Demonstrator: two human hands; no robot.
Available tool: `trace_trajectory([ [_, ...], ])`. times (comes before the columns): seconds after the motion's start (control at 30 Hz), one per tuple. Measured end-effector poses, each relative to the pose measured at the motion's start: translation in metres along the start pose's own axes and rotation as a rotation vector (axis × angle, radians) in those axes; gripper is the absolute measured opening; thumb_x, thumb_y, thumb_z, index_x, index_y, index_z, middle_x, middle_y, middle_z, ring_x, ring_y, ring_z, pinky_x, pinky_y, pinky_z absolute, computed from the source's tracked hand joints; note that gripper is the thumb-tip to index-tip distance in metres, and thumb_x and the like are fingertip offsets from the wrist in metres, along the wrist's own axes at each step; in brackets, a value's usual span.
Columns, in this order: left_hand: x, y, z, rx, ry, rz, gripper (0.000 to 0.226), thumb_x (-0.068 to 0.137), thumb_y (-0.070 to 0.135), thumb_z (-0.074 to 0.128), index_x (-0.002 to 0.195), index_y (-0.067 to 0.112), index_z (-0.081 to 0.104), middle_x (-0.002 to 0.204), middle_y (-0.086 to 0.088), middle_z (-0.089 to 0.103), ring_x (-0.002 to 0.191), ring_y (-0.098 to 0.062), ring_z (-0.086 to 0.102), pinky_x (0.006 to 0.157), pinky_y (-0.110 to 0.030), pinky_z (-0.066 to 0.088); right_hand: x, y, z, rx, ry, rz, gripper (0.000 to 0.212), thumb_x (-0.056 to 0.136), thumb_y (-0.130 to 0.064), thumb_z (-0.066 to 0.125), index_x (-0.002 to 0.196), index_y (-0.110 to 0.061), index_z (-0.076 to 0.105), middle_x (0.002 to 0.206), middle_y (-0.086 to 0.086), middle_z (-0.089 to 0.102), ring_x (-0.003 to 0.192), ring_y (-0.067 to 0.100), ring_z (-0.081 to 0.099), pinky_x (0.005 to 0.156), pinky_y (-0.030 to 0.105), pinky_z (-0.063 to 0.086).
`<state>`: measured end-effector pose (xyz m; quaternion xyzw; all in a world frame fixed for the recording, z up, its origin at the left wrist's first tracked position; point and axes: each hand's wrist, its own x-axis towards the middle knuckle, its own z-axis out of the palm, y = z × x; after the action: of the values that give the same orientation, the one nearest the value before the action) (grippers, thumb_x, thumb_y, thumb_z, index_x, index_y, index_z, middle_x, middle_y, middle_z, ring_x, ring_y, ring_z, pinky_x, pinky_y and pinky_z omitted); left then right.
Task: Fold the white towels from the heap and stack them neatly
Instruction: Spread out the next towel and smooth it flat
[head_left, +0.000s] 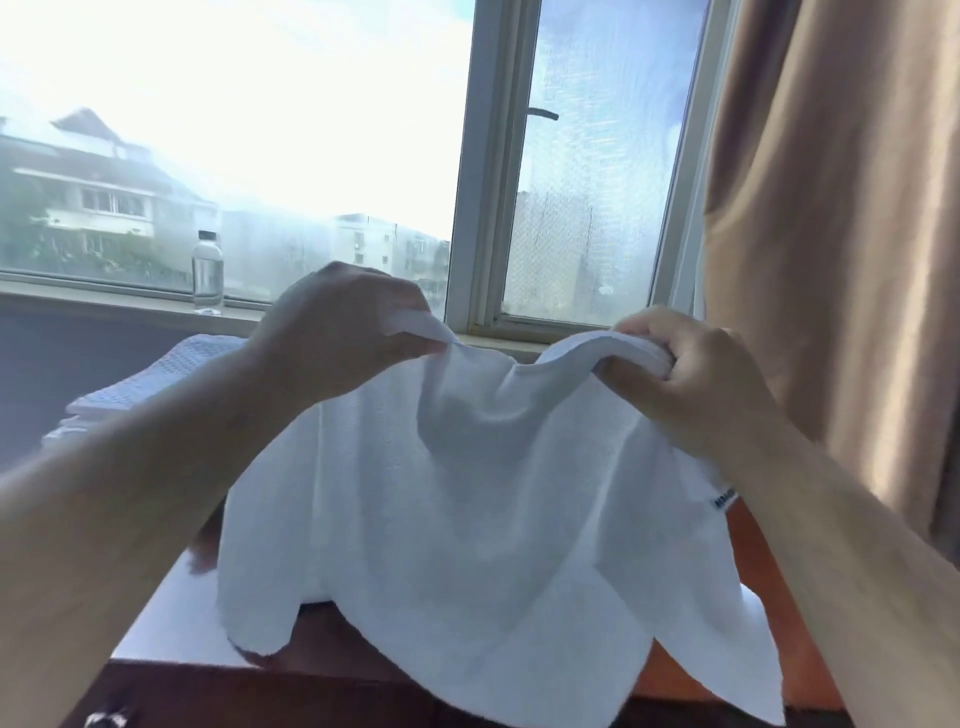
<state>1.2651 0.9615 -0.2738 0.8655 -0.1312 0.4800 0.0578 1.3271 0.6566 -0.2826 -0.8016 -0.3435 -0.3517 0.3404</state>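
A white towel (467, 509) hangs in the air in front of me, held up by its top edge. My left hand (337, 322) pinches the upper left part of that edge. My right hand (691, 364) grips the bunched upper right part. The towel sags between the two hands, and its lower corners dangle over the wooden table (810, 665). A small dark label shows on the towel's right edge. At the left, behind my left forearm, lies a stack of white waffle-weave towels (150, 384), partly hidden by the arm.
A clear bottle (208, 275) with a white cap stands on the window sill (104, 306) at the left. The window frame (478, 171) rises behind the towel. A beige curtain (841, 208) hangs at the right.
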Motion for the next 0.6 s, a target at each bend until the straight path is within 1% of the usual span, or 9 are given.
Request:
trace_trajectory([
  [0.1,0.002,-0.012,0.032,0.103,-0.064,-0.038,0.037,0.080,0.065,0.062,0.087,0.030,0.069,0.081,0.007,0.069,0.073,-0.020,0.058,0.060,-0.031,0.043,0.007,0.031,0.022,-0.065,-0.114,0.129,0.035,0.070,-0.072,0.055,0.087,-0.044,0.066,0.081,-0.028,0.066,0.078,-0.006,0.061,0.064,0.016,0.046],
  [0.17,-0.002,-0.024,0.061,0.189,-0.130,-0.080,0.034,0.083,0.063,0.065,0.091,0.030,0.068,0.088,0.003,0.071,0.082,-0.027,0.064,0.061,-0.031,0.039,0.009,0.062,0.042,-0.129,-0.241,0.209,0.038,0.071,-0.072,0.056,0.087,-0.039,0.066,0.080,-0.022,0.067,0.080,-0.004,0.060,0.065,0.025,0.048],
  [0.27,-0.012,-0.035,0.111,0.239,-0.271,-0.145,0.032,0.088,0.054,0.065,0.108,0.029,0.068,0.107,0.000,0.066,0.104,-0.028,0.061,0.077,-0.037,0.045,0.003,0.109,0.076,-0.223,-0.391,0.309,0.027,0.079,-0.055,0.069,0.096,-0.035,0.065,0.096,-0.011,0.068,0.092,0.011,0.063,0.067,0.026,0.045],
  [0.33,-0.023,-0.027,0.143,0.285,-0.307,-0.140,0.035,0.089,0.043,0.067,0.120,0.027,0.065,0.117,-0.003,0.058,0.114,-0.029,0.052,0.091,-0.042,0.040,-0.007,0.135,0.103,-0.480,-0.445,0.366,0.038,0.086,-0.040,0.070,0.121,-0.032,0.056,0.117,0.001,0.060,0.110,0.025,0.058,0.083,0.034,0.046],
  [0.4,-0.041,-0.005,0.173,0.208,-0.308,-0.100,0.038,0.085,0.030,0.070,0.122,0.023,0.064,0.118,-0.005,0.057,0.110,-0.031,0.053,0.088,-0.044,0.041,-0.023,0.146,0.126,-0.759,-0.438,0.376,0.046,0.091,-0.029,0.062,0.134,-0.030,0.046,0.125,0.005,0.051,0.115,0.029,0.050,0.093,0.041,0.044],
  [0.43,-0.055,0.008,0.186,0.126,-0.322,-0.089,0.034,0.085,0.025,0.069,0.118,0.023,0.064,0.114,-0.004,0.059,0.104,-0.031,0.057,0.082,-0.042,0.044,-0.034,0.147,0.138,-0.770,-0.420,0.359,0.043,0.092,-0.024,0.058,0.133,-0.028,0.047,0.122,0.004,0.051,0.112,0.028,0.050,0.092,0.041,0.044],
  [0.47,-0.070,0.019,0.197,0.048,-0.372,-0.109,0.027,0.087,0.023,0.065,0.114,0.026,0.063,0.111,-0.001,0.059,0.098,-0.029,0.060,0.074,-0.039,0.046,-0.047,0.145,0.148,-0.703,-0.418,0.341,0.037,0.091,-0.020,0.056,0.128,-0.026,0.052,0.117,0.004,0.054,0.107,0.027,0.052,0.089,0.040,0.046],
  [0.53,-0.104,0.033,0.211,-0.036,-0.546,-0.262,0.022,0.094,0.021,0.052,0.110,0.035,0.056,0.112,0.008,0.055,0.094,-0.023,0.061,0.064,-0.032,0.044,-0.074,0.134,0.165,-0.412,-0.461,0.392,0.026,0.091,-0.020,0.056,0.116,-0.023,0.062,0.105,0.002,0.063,0.097,0.025,0.060,0.083,0.035,0.050],
  [0.6,-0.135,0.033,0.221,-0.016,-0.711,-0.372,0.025,0.097,0.020,0.045,0.115,0.036,0.052,0.117,0.010,0.050,0.103,-0.019,0.056,0.069,-0.032,0.043,-0.099,0.120,0.179,-0.179,-0.535,0.508,0.025,0.093,-0.021,0.055,0.115,-0.020,0.066,0.103,0.002,0.068,0.096,0.022,0.063,0.081,0.030,0.050],
])
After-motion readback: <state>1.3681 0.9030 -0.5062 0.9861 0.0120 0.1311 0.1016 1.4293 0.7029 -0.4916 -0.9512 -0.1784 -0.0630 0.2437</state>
